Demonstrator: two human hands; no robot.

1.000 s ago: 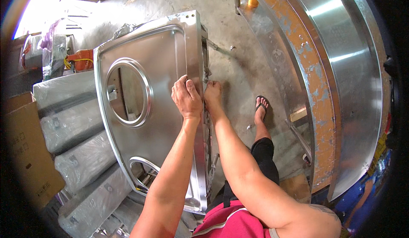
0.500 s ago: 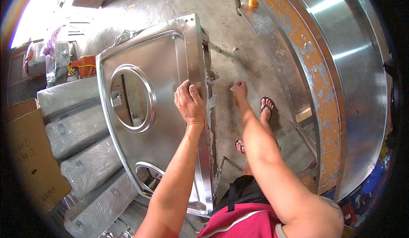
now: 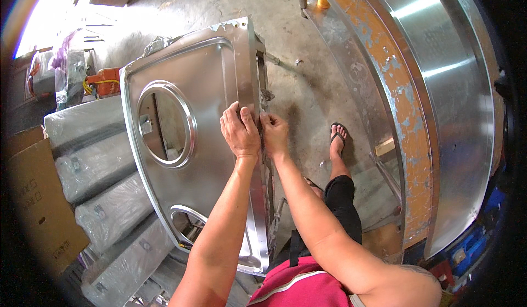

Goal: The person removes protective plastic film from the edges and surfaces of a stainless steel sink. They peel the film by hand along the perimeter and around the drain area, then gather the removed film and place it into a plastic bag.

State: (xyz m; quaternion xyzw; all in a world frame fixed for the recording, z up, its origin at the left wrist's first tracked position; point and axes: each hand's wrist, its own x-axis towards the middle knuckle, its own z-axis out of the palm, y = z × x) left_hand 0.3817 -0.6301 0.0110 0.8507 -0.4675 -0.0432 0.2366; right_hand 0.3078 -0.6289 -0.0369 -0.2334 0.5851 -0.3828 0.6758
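Cardboard stood on the left side, brown and folded like a box. Next to it, big gray blocks lay in a row, wrapped in clear plastic. Past their far end sat an orange thing with a yellow cord. Then came the shiny metal panel, in the middle and a bit to the left, with one round hole farther away and another nearer. The left hand lay on top of the panel by its right edge, with its fingers a little bent and not gripping. Just beside it, the right hand was at the panel's right side, its fingers curled in; whether they pinched anything, I could not tell. Farther right were a foot in a black sandal, a scratched orange strip and a long shiny sheet.
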